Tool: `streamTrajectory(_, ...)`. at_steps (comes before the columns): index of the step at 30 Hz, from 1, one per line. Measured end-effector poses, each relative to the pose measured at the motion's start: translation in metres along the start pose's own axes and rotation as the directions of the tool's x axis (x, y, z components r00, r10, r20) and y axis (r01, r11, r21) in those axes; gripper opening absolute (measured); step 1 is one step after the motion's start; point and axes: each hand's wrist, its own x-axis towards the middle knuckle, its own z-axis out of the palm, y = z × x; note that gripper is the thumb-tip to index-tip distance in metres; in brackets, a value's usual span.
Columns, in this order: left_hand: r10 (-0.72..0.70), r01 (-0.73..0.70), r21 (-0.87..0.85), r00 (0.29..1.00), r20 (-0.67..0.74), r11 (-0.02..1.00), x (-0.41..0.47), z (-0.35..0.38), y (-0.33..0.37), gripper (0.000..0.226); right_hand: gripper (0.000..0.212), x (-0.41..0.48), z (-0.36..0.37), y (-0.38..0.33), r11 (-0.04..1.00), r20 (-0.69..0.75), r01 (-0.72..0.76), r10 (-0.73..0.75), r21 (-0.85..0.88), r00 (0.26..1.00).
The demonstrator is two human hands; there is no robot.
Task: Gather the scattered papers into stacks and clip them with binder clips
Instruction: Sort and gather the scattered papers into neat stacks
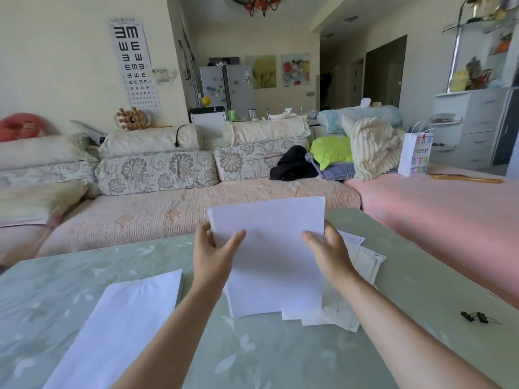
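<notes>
Papers: a neat stack [123, 324] lies on the desk [280, 357] left of the held sheaf [269, 248]. The left hand [213, 254] and right hand [328, 254] grip that sheaf's sides, upright. Loose sheets [362, 265] lie beneath; clips [474, 317] sit far right. Beyond, a bag [415, 155] reads "COFFEE".

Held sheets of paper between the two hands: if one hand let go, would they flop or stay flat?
Probably flop: the sheets look thin, and both the left hand and right hand grip opposite edges to keep them flat. They seem light. Edges look uneven, so individual sheets may slide apart.
</notes>
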Motion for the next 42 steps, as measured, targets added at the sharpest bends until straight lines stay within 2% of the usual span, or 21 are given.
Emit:
streamTrajectory(3, 0.061, -0.061, 0.018, 0.998, 0.001, 0.998, 0.006, 0.005, 0.013, 0.033, 0.035, 0.002, 0.003, 0.002, 0.999, 0.027, -0.045, 0.045, -0.002, 0.999)
streamTrajectory(7, 0.093, -0.094, 0.137, 0.996, 0.014, 0.986, 0.014, 0.011, 0.016, 0.031, 0.039, 0.003, 0.010, 0.014, 0.995, 0.058, -0.097, 0.099, -0.036, 0.993)
streamTrajectory(12, -0.048, 0.037, 0.213, 0.998, 0.046, 0.976, 0.011, -0.002, -0.014, 0.035, 0.015, 0.011, 0.010, 0.014, 0.985, -0.019, -0.166, 0.165, -0.047, 0.986)
streamTrajectory(15, -0.182, 0.142, 0.292, 0.977, 0.114, 0.946, 0.001, -0.008, -0.035, 0.036, 0.026, 0.006, 0.015, 0.025, 0.973, 0.016, -0.189, 0.192, -0.136, 0.981)
streamTrajectory(16, -0.202, 0.150, 0.326, 0.971, 0.130, 0.933, -0.002, -0.010, -0.039, 0.036, 0.022, 0.004, 0.018, 0.028, 0.968, 0.021, -0.186, 0.192, -0.169, 0.981)
streamTrajectory(18, -0.221, 0.171, 0.349, 0.969, 0.107, 0.921, -0.003, -0.014, -0.042, 0.036, 0.014, 0.004, 0.027, 0.027, 0.961, 0.015, -0.172, 0.180, -0.216, 0.984)
streamTrajectory(22, -0.211, 0.192, 0.330, 0.977, 0.023, 0.924, 0.009, -0.033, -0.029, 0.035, 0.018, 0.006, 0.053, 0.013, 0.962, 0.000, -0.119, 0.123, -0.246, 0.992)
streamTrajectory(26, -0.127, 0.165, 0.382, 0.984, -0.124, 0.909, 0.023, -0.076, -0.019, 0.013, 0.025, -0.003, 0.088, 0.013, 0.965, 0.047, -0.086, 0.101, -0.249, 0.994)
streamTrajectory(32, -0.240, 0.289, 0.462, 0.957, -0.164, 0.838, 0.033, -0.165, -0.024, 0.018, 0.028, -0.034, 0.172, 0.014, 0.962, 0.141, -0.116, 0.155, -0.248, 0.978)
streamTrajectory(36, -0.281, 0.353, 0.497, 0.935, -0.216, 0.792, 0.038, -0.224, -0.032, 0.021, 0.037, -0.047, 0.232, 0.020, 0.939, 0.150, -0.205, 0.253, -0.276, 0.956)
streamTrajectory(39, -0.316, 0.393, 0.560, 0.919, -0.234, 0.730, 0.037, -0.264, -0.045, 0.030, 0.042, -0.056, 0.276, 0.029, 0.906, 0.163, -0.231, 0.303, -0.354, 0.939)
streamTrajectory(42, -0.348, 0.391, 0.703, 0.913, -0.214, 0.594, 0.035, -0.292, -0.054, 0.033, 0.047, -0.063, 0.311, 0.038, 0.862, 0.171, -0.220, 0.327, -0.456, 0.929)
